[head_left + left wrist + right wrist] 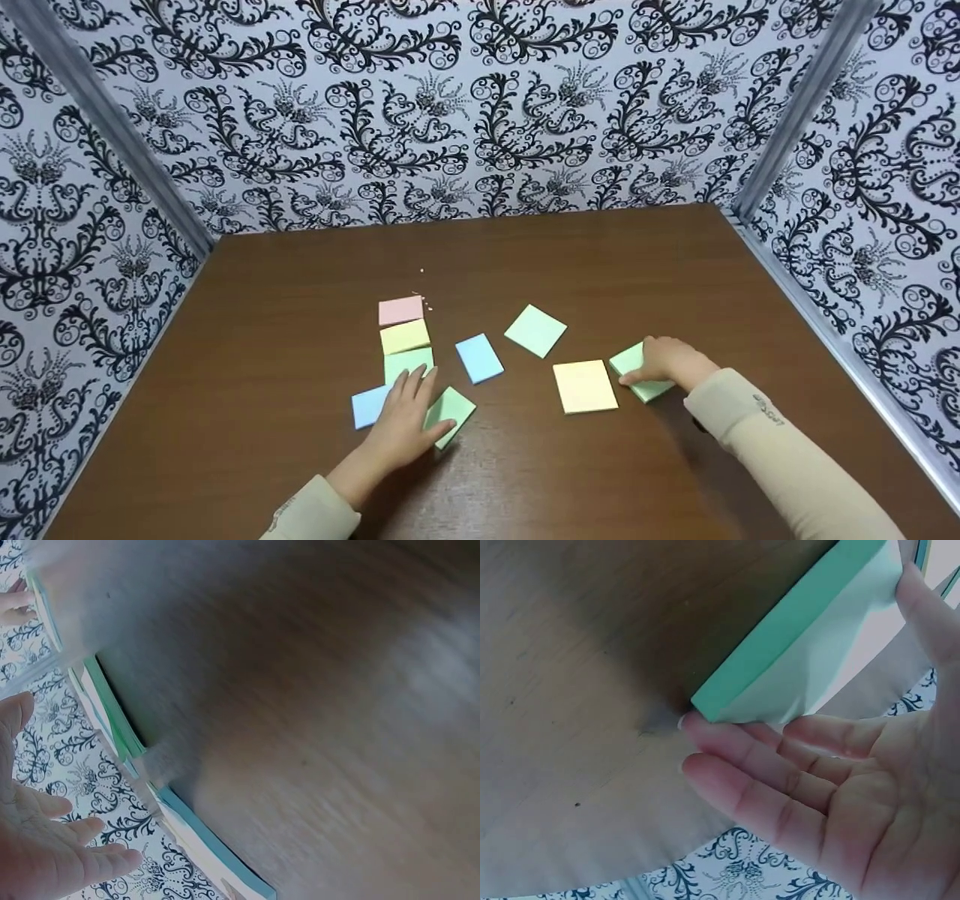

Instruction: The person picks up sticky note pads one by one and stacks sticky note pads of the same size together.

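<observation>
My right hand is at a green sticky note pad on the right side of the table. In the right wrist view, thumb and fingertips grip opposite edges of this pad. My left hand, fingers spread, hovers above the left group of pads. Beneath its thumb lies a green sticky note pad, partly covered. A blue pad sits left of its fingers, and a pale green pad lies at its fingertips. In the left wrist view the left palm holds nothing.
Beyond the left hand, a yellow pad and a pink pad continue the column. Between the hands lie a blue pad, a pale green pad and a cream pad. Patterned walls enclose the brown table.
</observation>
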Demonstrator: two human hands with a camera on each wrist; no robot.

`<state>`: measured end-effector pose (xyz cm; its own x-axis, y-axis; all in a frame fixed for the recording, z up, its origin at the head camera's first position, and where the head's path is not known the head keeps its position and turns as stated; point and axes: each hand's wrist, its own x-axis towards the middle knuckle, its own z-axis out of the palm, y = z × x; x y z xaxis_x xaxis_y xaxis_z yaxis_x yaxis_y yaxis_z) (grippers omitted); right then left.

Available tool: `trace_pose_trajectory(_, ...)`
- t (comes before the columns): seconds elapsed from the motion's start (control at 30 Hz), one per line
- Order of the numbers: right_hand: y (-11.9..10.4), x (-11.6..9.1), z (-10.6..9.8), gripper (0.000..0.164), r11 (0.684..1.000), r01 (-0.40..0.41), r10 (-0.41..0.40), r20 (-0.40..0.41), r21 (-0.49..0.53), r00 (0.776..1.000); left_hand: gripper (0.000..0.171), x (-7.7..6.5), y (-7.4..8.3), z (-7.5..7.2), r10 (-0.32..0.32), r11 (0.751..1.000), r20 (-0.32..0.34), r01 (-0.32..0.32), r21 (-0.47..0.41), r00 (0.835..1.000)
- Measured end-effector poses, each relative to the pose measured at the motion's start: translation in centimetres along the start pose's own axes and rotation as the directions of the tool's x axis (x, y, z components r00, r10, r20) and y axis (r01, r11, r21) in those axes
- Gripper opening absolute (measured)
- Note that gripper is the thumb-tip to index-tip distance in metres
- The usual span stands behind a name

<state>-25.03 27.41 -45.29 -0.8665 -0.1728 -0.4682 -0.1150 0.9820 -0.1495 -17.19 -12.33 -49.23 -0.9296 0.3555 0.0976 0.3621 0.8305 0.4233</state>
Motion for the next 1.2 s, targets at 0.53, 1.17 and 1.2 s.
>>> trace_pose_trajectory(0.53, 2.0, -0.8, 0.1, 0.094, 0.960, 0.281, -0.281, 0.044, -0.012, 0.959, 0.039, 3.0, 7.1, 2.3, 0.059, 0.995, 0.060, -0.054, -0.087, 0.996)
trace_pose_trajectory(1.17, 1.2, -0.2, 0.2, 0.091, 0.976, 0.201, -0.205, -0.032, -0.089, 0.978, 0.018, 6.7, 15.2, 7.8, 0.049, 0.938, -0.019, -0.039, 0.344, 0.999)
trace_pose_trajectory(1.2, 1.2, -0.2, 0.2, 0.091, 0.975, 0.202, -0.206, -0.037, -0.091, 0.978, 0.017, 6.8, 15.4, 7.9, 0.047, 0.931, -0.026, -0.035, 0.363, 0.999)
